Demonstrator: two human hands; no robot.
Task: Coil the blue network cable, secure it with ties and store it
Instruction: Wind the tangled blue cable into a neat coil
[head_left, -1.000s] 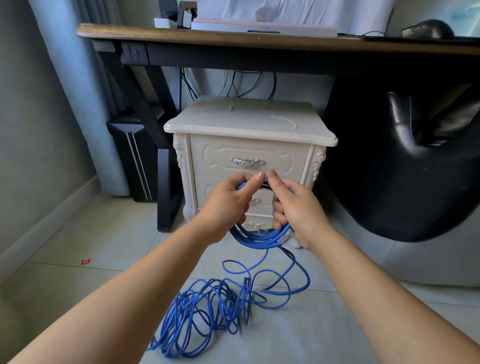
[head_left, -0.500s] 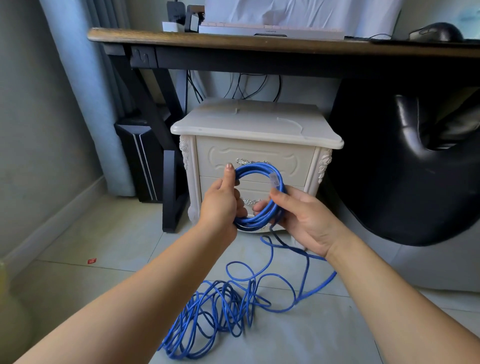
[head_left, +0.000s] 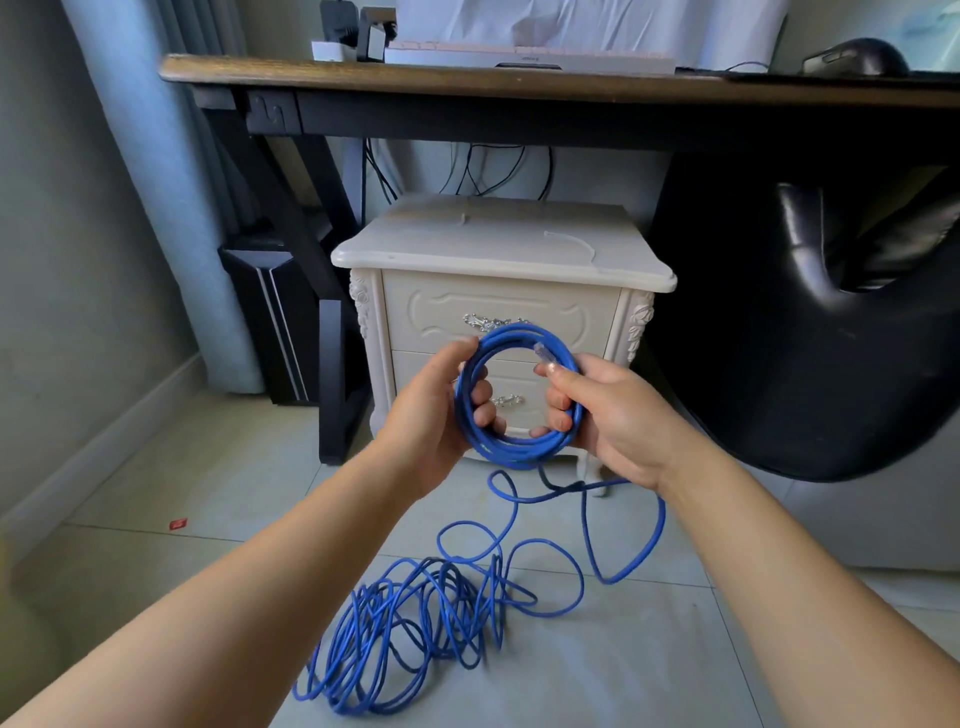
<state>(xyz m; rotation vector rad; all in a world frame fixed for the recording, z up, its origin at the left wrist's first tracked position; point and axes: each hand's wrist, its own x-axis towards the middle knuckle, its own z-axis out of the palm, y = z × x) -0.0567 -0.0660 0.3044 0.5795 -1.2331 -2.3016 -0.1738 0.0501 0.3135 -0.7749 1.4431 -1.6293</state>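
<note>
- We hold a small coil of the blue network cable upright before the white nightstand; our left hand is closed around its left side, fingers through the loop.
- Our right hand is closed on the right side, thumb near the clear plug.
- Most of the cable lies in a loose tangle on the tiled floor.
- We judge coiling barely begun; next, draw up slack and lay another turn without snagging.
</note>
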